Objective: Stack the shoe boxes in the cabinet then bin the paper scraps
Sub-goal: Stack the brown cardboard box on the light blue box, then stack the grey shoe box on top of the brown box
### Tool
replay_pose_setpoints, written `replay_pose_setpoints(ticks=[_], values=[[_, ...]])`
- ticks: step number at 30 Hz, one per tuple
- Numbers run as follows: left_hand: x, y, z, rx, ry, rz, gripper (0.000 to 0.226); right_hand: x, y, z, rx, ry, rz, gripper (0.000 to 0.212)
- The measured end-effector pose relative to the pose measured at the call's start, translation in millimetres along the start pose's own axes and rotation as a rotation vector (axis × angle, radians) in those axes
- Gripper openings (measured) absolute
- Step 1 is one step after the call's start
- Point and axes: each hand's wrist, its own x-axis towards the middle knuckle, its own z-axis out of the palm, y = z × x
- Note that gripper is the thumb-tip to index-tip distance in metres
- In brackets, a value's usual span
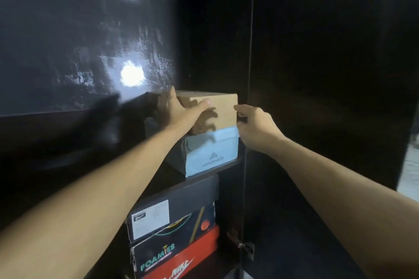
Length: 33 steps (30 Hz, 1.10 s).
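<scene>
At about nine o'clock from the boxes stood the glossy black cabinet door (86, 41), which gave back a bright spot of light. The left hand (179, 108) lay flat and spread on the front left corner of the brown shoe box (217, 102), touching it but not closed around it. This box sat on the white shoe box (210, 154), on the upper shelf (229, 164) of the cabinet. At six o'clock below the shelf I saw the black box (172, 213), the Foamies box (158, 256) and the red box (190, 258), one on the other. The right hand (256, 127), at three o'clock from the brown box, was half curled and empty at its right edge. The box looked like plain stiff cardboard, probably light, with smooth sides that may slide; I would hold it by both short ends.
</scene>
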Motion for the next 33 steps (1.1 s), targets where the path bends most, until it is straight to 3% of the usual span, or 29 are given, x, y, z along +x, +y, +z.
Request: replay_pose_setpoints(ticks=[3, 6, 9, 15, 21, 26, 28, 30, 33], values=[[-34, 14, 16, 0.050, 0.075, 0.183, 0.078, -34, 12, -40, -0.032, -0.021, 0.063, 0.041], [-79, 36, 36, 0.186, -0.005, 0.283, 0.050, -74, 33, -82, -0.087, -0.102, 0.146, 0.027], [-128, 53, 59, 0.331, -0.108, 0.369, 0.044, -115, 61, -118, -0.137, -0.143, 0.237, 0.028], [-241, 64, 116, 0.256, -0.725, 0.265, 0.045, -210, 127, -180, -0.210, -0.114, 0.448, 0.028], [-360, 69, 173, 0.263, -1.192, 0.250, 0.044, -314, 203, -226, -0.192, -0.080, 0.753, 0.028], [-448, 44, 222, 0.350, -1.447, 0.188, 0.042, -399, 265, -242, -0.263, -0.063, 0.948, 0.013], [-479, 28, 235, 0.424, -1.555, 0.117, 0.038, -432, 288, -243, -0.216, -0.023, 1.022, 0.016], [-505, 11, 246, 0.518, -1.675, 0.008, 0.038, -459, 310, -240, -0.180, -0.027, 1.103, 0.005], [-531, -11, 257, 0.583, -1.685, -0.090, 0.051, -486, 343, -231, -0.141, -0.038, 1.171, 0.023]])
